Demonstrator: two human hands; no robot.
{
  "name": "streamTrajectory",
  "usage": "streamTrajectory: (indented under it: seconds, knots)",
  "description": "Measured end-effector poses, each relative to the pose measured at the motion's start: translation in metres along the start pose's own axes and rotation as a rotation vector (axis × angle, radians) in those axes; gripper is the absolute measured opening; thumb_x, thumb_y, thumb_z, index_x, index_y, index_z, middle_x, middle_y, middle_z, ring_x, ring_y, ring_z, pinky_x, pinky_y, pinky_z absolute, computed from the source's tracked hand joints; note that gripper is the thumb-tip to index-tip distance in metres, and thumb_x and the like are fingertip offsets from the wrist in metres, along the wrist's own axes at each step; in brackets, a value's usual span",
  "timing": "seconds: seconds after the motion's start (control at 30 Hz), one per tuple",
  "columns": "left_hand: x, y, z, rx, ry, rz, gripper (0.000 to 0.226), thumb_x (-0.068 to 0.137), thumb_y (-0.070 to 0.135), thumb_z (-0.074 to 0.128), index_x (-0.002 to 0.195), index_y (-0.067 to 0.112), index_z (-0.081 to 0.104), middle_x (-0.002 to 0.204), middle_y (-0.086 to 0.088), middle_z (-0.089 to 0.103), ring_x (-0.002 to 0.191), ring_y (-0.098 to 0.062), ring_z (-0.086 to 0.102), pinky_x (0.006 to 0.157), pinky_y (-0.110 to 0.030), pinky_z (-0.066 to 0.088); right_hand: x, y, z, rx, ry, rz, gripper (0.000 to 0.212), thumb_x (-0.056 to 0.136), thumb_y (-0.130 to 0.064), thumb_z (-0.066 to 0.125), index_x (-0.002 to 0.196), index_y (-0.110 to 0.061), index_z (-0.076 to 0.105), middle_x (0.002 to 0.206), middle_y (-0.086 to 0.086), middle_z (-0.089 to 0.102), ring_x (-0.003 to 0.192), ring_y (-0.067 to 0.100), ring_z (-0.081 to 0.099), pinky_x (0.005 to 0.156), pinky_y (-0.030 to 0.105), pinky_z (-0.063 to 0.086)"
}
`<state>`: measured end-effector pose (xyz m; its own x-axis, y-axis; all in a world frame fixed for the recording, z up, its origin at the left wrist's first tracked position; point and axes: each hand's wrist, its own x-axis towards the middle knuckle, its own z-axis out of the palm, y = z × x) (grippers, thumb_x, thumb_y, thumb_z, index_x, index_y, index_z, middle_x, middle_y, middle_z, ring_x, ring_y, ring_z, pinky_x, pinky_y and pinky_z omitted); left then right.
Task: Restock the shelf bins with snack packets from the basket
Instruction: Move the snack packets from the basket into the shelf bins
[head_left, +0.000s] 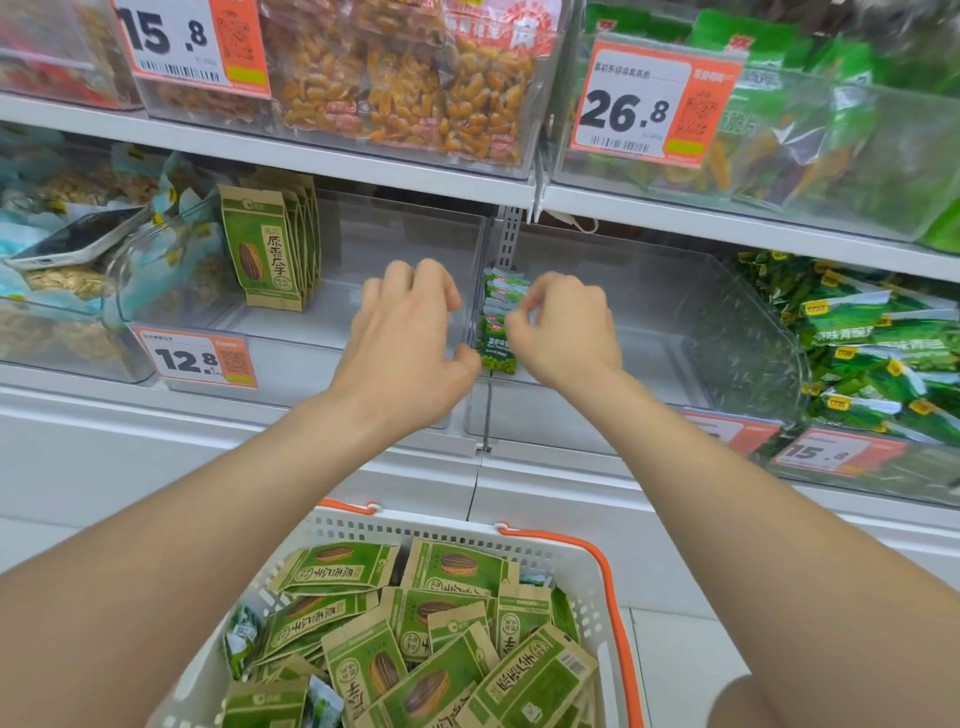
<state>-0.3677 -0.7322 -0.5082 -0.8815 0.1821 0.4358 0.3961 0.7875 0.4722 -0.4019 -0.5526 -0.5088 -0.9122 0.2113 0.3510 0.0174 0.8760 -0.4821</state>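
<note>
Seemingly mid-tidy, a short row of small green packets stands on edge against the left wall of the clear right-hand bin. The right hand is at the row with its fingers curled, thumb and forefinger apparently pinching the edge of one packet. The left hand hovers just beside, over the divider. Its fingers are bent downward and seen from behind, so I cannot tell whether it holds anything. The neighbouring bin holds only a few upright seed packets at its left end.

Below, the white basket is heaped with more of those seed packets, plus a few green ones. The step in hand looks like squaring up the green row. Next, the hands probably need to let go, drop to the basket and bring up another handful.
</note>
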Motion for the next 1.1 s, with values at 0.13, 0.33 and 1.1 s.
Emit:
streamTrajectory:
  seconds: [0.13,0.33,1.1]
  knots:
    - [-0.022,0.007,-0.012,0.040,-0.086,-0.023,0.014,0.082,0.032,0.067,0.089,0.028,0.055,0.089,0.005,0.060,0.092,-0.026,0.058,0.084,-0.043,0.051,-0.047,-0.013,-0.018,-0.031,-0.121,-0.255,0.016,0.076,-0.037,0.055,0.080,-0.027,0.066,0.073,-0.005,0.067,0.079,0.026,0.063,0.070,0.034,0.055]
    - [-0.065,0.020,0.008,0.083,-0.553,-0.115,0.014,0.074,0.039,0.068,0.081,0.027,0.070,0.086,0.002,0.072,0.088,-0.024,0.069,0.081,-0.039,0.059,-0.090,-0.002,-0.029,-0.364,-0.794,-0.374,0.023,0.081,-0.032,0.066,0.082,-0.013,0.078,0.078,0.005,0.074,0.078,0.025,0.068,0.071,0.038,0.060]
    - [-0.206,0.041,0.162,0.237,-1.303,-0.062,0.080,0.093,0.047,0.072,0.153,0.024,0.025,0.150,-0.015,0.039,0.130,-0.038,0.048,0.108,-0.051,0.046,-0.134,0.032,-0.061,-0.506,-1.248,-0.256,0.028,0.097,-0.039,0.069,0.107,-0.013,0.074,0.094,-0.002,0.074,0.091,0.016,0.073,0.089,0.040,0.061]
